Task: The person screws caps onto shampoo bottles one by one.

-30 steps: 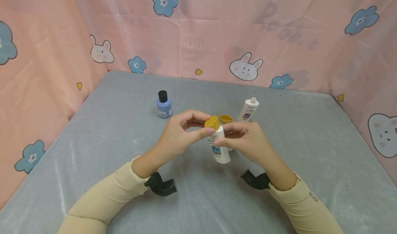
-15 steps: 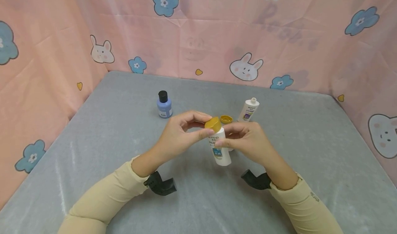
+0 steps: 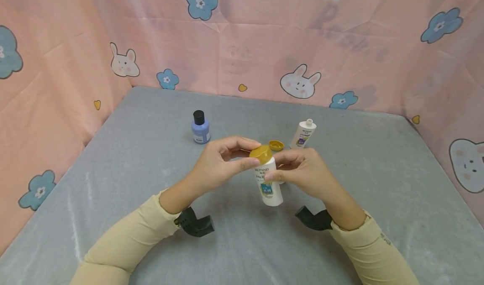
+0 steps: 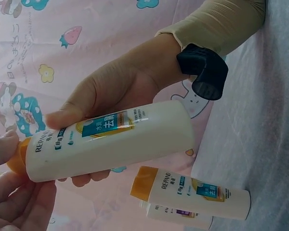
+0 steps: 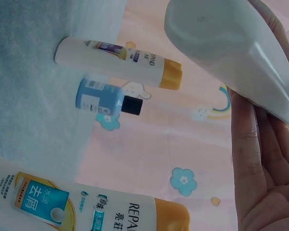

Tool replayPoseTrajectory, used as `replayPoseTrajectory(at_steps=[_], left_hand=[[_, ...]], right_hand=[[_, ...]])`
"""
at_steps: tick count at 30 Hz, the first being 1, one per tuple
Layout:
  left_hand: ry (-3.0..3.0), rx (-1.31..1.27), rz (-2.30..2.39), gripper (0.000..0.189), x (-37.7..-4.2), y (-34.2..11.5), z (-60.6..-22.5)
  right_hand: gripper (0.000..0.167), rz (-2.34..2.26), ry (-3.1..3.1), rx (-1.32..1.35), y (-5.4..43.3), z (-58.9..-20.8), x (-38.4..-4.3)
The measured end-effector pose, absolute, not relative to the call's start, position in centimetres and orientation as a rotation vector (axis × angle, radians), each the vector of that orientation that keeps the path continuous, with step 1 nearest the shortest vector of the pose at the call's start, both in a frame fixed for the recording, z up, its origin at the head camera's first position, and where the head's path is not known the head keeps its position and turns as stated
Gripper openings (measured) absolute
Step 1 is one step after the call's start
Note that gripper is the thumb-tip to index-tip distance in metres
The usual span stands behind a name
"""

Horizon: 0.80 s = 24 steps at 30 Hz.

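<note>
My left hand pinches the gold cap at the top of a white shampoo bottle. Around the bottle's upper body, my right hand grips with thumb and fingers. The bottle leans slightly, its teal label toward me. In the left wrist view the cap sits against the bottle's shoulder. Behind the hands stands another gold-capped shampoo bottle with a teal label; in the head view mostly its cap shows. At its right is a purple-labelled bottle with a bare neck.
A small blue bottle with a black cap stands at the back left. The right wrist view shows a gold-capped, purple-labelled bottle, which the head view does not show. Grey cloth covers the table; a pink curtain hangs behind.
The held bottle has come slightly down and toward me, and its cap has tilted a little. Both hands keep their holds; the standing bottles have not moved.
</note>
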<state>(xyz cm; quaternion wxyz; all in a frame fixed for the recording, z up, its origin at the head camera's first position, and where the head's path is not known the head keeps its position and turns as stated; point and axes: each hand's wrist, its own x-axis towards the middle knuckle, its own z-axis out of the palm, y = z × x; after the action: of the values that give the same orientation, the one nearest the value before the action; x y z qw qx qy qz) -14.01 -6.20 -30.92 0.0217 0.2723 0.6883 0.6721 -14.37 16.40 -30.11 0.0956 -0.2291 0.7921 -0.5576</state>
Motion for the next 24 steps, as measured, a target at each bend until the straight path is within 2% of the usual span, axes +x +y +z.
replayPoseTrajectory(at_steps=[7,16,24], left_hand=[[2.117,0.704,2.048,0.033,-14.11,-6.20,-30.61],[2.380,0.944,1.945,0.031,-14.20,-6.12,-30.83],[2.447,1.013,1.842,0.033,-14.21,-6.27,-30.61]], right_hand=[[0.029,-1.559,2.443,-0.543,16.14,-30.10,-14.38],[0.027,-1.505,2.496,-0.571,15.98,-30.24,-14.26],[0.026,-1.503,2.497,-0.587,15.93,-30.27,-14.30]])
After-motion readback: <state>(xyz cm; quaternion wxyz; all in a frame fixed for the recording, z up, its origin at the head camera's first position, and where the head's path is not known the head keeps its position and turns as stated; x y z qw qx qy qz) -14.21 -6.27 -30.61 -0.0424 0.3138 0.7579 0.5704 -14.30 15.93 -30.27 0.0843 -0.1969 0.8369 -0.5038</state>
